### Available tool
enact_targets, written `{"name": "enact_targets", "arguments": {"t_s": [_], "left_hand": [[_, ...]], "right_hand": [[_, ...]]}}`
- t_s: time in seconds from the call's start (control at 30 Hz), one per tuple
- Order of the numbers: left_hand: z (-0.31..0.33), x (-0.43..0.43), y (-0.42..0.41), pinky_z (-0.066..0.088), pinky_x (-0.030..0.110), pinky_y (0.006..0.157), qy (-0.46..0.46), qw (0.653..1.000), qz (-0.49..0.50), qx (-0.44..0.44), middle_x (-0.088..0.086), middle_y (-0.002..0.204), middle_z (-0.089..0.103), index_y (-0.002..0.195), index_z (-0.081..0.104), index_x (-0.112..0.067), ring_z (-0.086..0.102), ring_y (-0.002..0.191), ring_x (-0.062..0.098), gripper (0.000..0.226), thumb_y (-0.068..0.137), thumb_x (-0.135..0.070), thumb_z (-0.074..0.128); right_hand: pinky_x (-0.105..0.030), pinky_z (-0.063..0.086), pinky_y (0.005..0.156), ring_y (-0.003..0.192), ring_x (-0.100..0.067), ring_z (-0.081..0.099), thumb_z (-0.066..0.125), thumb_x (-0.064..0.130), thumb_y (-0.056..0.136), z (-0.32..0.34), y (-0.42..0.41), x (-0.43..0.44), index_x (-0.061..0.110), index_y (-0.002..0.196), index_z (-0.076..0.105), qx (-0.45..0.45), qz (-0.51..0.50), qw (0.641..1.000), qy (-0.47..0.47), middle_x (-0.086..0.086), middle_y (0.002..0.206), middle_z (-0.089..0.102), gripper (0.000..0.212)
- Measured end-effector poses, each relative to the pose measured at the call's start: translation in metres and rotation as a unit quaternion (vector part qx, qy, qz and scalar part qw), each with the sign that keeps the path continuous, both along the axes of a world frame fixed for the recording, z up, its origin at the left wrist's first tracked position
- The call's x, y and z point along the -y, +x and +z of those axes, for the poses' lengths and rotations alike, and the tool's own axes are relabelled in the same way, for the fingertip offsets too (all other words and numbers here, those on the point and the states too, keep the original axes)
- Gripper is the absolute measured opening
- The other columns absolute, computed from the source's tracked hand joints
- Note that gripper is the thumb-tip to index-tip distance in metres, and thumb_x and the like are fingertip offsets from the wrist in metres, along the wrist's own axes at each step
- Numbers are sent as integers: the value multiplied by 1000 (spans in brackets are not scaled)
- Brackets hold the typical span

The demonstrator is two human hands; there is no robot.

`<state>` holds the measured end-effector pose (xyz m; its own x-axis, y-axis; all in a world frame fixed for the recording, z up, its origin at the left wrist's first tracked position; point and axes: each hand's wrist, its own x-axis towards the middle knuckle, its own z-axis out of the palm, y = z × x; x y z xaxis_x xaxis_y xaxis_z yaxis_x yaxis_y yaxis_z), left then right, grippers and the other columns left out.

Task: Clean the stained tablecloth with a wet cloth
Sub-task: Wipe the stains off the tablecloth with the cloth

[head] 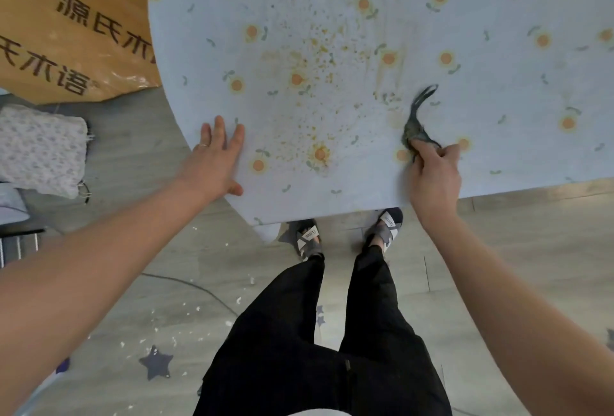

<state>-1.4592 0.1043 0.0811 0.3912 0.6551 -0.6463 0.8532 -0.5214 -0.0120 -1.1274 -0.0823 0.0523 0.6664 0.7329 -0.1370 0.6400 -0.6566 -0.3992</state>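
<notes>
Pressing flat on the near-left edge of the tablecloth [498, 83] with the left hand [217, 156], fingers straight and spread, arm stretched forward. Pinching a dark, twisted wet cloth [415, 123] in the curled fingers of the right hand [435, 173], near right, cloth lying on the fabric just right of the orange stains [315, 50].

Wears loose black trousers [365, 332], grey-and-white strapped sandals [387, 224] and a thin pale ring [202, 145] on the left hand [216, 159]; shows bare forearms [99, 249] and a white top's hem [319, 412].
</notes>
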Motion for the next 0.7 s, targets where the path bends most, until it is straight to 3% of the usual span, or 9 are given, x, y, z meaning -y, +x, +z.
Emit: {"name": "enact_targets", "arguments": {"t_s": [0.1, 0.2, 0.27, 0.33, 0.37, 0.47, 0.53, 0.6, 0.7], "left_hand": [[0, 1, -1, 25, 59, 121, -6, 1000, 5, 6, 21, 164, -24, 161, -13, -21, -10, 153, 47, 134, 74, -43, 88], [2, -2, -7, 26, 57, 121, -19, 999, 20, 18, 13, 165, -28, 161, -16, -28, -14, 154, 40, 134, 75, -45, 86], [3, -3, -10, 26, 55, 122, -21, 999, 19, 26, 11, 165, -29, 160, -17, -30, -15, 154, 38, 133, 76, -47, 85], [1, -3, -11, 23, 53, 124, -23, 999, 18, 34, 10, 165, -29, 161, -16, -30, -16, 154, 38, 132, 77, -46, 84], [0, -3, -13, 20, 52, 124, -24, 999, 20, 40, 10, 165, -28, 161, -15, -29, -16, 154, 38, 131, 77, -45, 84], [-6, -5, -13, 15, 50, 125, -19, 998, 20, 48, 12, 165, -28, 161, -14, -28, -16, 154, 39, 131, 77, -44, 85], [-9, -6, -15, 15, 51, 126, -19, 999, 21, 44, 14, 165, -28, 161, -15, -27, -16, 153, 41, 133, 76, -43, 86], [-10, -6, -14, 14, 53, 126, -20, 999, 22, 32, 16, 164, -29, 161, -16, -25, -16, 153, 43, 134, 76, -41, 87], [-10, -3, -9, 16, 56, 124, -20, 999, 33, 28, 19, 163, -29, 161, -16, -24, -16, 152, 46, 135, 75, -38, 88]], "right_hand": [[-35, 50, 74, 80, -26, 49, 62, 33, 90, 0, -87, -13, 18, 100, 73, -64, 106, 991, 48, -6, 102, 42, 21], [-32, 46, 74, 86, -24, 45, 69, 51, 85, -4, -139, -39, 16, 77, 71, -74, 229, 970, 48, -4, 97, 44, 36], [-34, 48, 73, 88, -25, 48, 73, 41, 86, -5, -132, -53, 16, 80, 70, -76, 252, 964, 46, -5, 100, 46, 26], [-28, 44, 74, 91, -25, 54, 73, 32, 88, -3, -104, -54, 20, 99, 68, -82, 235, 968, 27, -4, 107, 47, 17], [-27, 41, 74, 92, -26, 56, 71, 30, 89, -2, -86, -53, 22, 109, 64, -70, 213, 974, 15, -3, 111, 47, 23], [-31, 38, 69, 89, -32, 59, 64, 26, 93, -1, -40, -50, 21, 125, 50, -25, 61, 998, 6, -6, 120, 48, 36], [-33, 37, 68, 89, -33, 58, 61, 21, 95, -4, -53, -56, 15, 124, 49, -12, -10, 1000, -12, -8, 122, 49, 32], [-36, 43, 68, 89, -33, 57, 59, 14, 93, -5, -101, -61, 12, 114, 55, -29, 29, 999, -1, -11, 116, 49, 22], [-39, 49, 76, 89, -33, 50, 54, 13, 82, -6, -181, -54, 13, 99, 65, -73, 223, 972, 13, -12, 104, 51, 21]]}}
